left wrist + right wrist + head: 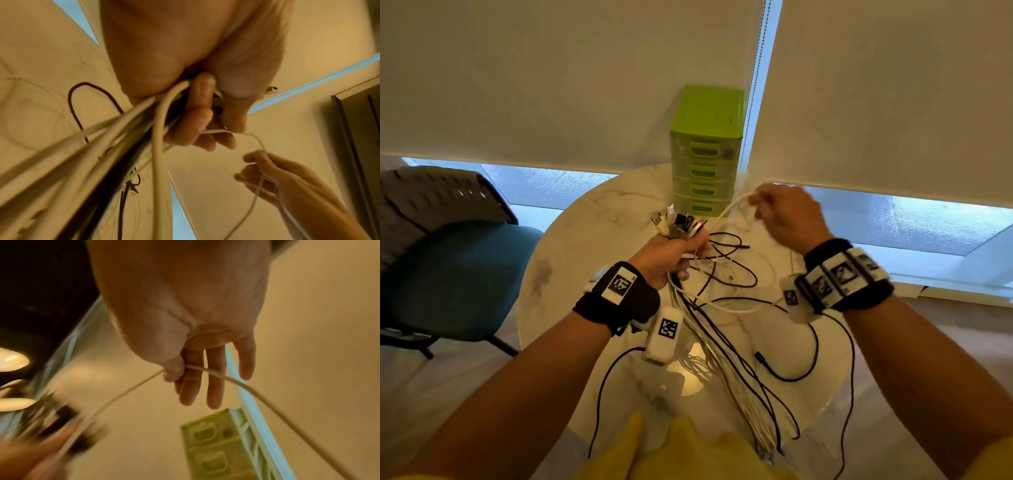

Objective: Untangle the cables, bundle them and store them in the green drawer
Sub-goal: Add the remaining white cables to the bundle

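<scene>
My left hand (pixel 671 255) grips a bunch of white and black cables (pixel 726 356) just below their plugs (pixel 678 222), which stick up out of the fist. The strands hang down toward my lap; the left wrist view shows the cable bunch (pixel 115 139) running out of the curled fingers (pixel 200 112). My right hand (pixel 784 214) is raised to the right and pinches one white cable (pixel 729 209) between thumb and forefinger. That white cable (pixel 226 378) arches from the pinch back to the left hand. The green drawer unit (pixel 705 150) stands behind, all drawers closed.
The round marble table (pixel 592 222) carries loose loops of black cable (pixel 732 270) and white cable. A blue chair (pixel 455 274) stands at the left. Window blinds (pixel 551 68) hang behind the drawer unit, with a bead chain (pixel 755 75) beside it.
</scene>
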`<control>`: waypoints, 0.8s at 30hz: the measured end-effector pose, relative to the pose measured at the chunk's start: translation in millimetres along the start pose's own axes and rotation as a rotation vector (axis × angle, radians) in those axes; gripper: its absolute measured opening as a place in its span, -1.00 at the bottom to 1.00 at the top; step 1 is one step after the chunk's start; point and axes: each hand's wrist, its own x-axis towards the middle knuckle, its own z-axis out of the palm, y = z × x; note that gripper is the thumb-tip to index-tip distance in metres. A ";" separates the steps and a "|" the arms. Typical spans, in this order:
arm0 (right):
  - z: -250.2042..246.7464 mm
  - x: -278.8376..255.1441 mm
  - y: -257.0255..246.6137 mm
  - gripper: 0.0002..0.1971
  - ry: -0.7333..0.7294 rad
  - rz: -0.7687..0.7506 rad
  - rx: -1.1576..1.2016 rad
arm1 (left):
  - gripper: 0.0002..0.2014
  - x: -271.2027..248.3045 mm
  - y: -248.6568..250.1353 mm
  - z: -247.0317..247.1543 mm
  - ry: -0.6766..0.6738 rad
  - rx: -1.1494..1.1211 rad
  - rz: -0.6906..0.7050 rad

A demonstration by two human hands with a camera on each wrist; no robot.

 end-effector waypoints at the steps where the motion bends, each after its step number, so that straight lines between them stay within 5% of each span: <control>1: -10.4 6.7 10.7 -0.79 0.102 0.094 0.056 | -0.74 0.3 -2.0 -2.2 -0.012 0.022 0.003; 4: -24.2 12.9 26.6 -0.76 0.186 0.221 -0.085 | -0.74 2.4 -5.1 -2.3 0.031 0.057 0.012; 8: 3.7 -10.8 -6.2 -0.35 -0.112 -0.085 -0.266 | -0.79 7.9 1.7 12.4 0.059 0.056 0.016; 11: 21.8 -16.6 -20.6 -0.77 -0.229 -0.263 -0.222 | -0.78 7.7 5.4 19.9 0.018 0.116 0.040; 13: 14.2 -14.4 -10.4 -0.79 -0.229 -0.167 -0.095 | -0.78 5.1 4.1 16.6 -0.016 0.126 0.035; 16: -13.7 -3.8 21.6 -0.79 0.003 0.121 0.062 | -0.79 4.3 -2.6 9.8 -0.031 0.107 -0.005; 19: -26.4 -4.9 36.3 -0.70 0.092 0.213 -0.092 | -0.79 6.9 -5.4 14.0 0.014 0.114 -0.022; 22: -5.0 -23.4 15.9 -0.51 -0.080 -0.028 -0.216 | -0.80 10.0 0.1 29.0 0.007 0.149 -0.011; 24: 11.5 -37.9 1.7 -0.72 -0.147 -0.181 -0.218 | -0.84 11.5 3.6 39.1 0.002 0.161 -0.002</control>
